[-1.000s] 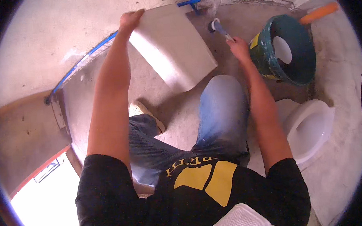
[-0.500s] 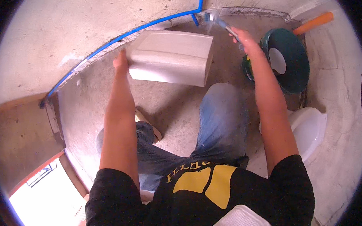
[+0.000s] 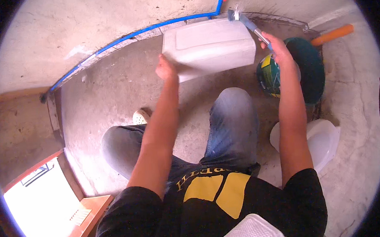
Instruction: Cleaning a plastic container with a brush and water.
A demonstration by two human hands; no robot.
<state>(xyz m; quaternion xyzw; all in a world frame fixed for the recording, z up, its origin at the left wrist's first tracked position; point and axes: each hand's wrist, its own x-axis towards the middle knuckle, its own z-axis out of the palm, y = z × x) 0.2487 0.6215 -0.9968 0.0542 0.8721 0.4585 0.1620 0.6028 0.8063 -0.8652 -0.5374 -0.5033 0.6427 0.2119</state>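
A white, boxy piece that looks like a ceramic toilet tank [image 3: 212, 42] is held tilted above the floor, close to the far wall. My left hand [image 3: 166, 69] grips its near left edge, the fingers partly hidden by it. Over at the tank's right end, my right hand [image 3: 277, 49] is wrapped round the handle of what looks like a hammer [image 3: 250, 25], with a metal shaft. The hammer's head is over the tank's far right corner; whether they touch I cannot tell.
A green bucket [image 3: 312, 75] stands right of the tank, an orange pipe [image 3: 334, 34] behind it. Nearer me is a white ceramic bowl [image 3: 324, 143]. A blue pipe [image 3: 151, 27] runs along the wall base. My knees and a pale clog [image 3: 141, 117] are below the tank.
My left hand has moved the tank to the right and turned it, its right end now higher. My right hand and the hammer have shifted slightly right.
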